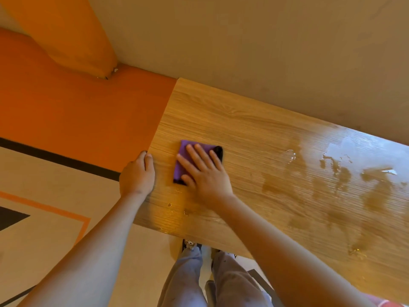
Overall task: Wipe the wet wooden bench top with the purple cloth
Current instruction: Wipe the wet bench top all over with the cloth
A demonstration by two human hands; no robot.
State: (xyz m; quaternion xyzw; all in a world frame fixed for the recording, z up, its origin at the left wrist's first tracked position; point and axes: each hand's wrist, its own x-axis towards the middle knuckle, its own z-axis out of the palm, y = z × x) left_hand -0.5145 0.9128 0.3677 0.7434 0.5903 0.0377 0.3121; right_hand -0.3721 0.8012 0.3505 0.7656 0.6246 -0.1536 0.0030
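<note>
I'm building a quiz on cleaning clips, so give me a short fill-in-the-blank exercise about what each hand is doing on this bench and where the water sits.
1. The right hand presses flat on a cloth whose colour is ____.
2. The left hand grips the bench top's ____ end edge.
3. Most puddles lie to the ____ of the cloth.
4. The bench top is made of ____.

Missing words: purple; left; right; wood

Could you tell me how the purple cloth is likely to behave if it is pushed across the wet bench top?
The purple cloth lies flat under the right hand, so it is probably soft and floppy. Pushed into the puddles, it would likely glide easily, soak up water and get heavier.
</note>
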